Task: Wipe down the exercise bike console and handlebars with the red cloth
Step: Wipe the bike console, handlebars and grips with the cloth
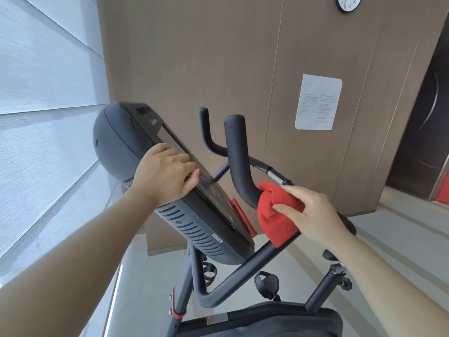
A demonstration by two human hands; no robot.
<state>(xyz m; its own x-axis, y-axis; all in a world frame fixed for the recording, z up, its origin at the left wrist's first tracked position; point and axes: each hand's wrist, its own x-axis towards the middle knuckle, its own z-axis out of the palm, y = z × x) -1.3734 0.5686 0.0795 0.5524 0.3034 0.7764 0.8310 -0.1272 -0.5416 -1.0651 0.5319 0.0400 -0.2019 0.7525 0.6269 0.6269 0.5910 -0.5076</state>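
Right hand (313,215) pinched bunched red cloth (277,215) against black padded handlebar (239,156); left hand (165,176), fingers curled, gripped edge of grey, dark-screened console (136,139) beside it

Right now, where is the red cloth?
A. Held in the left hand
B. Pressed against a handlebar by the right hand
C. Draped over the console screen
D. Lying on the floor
B: the right hand bunches the red cloth against the base of the near handlebar, while the left hand grips the edge of the console with no cloth in it.
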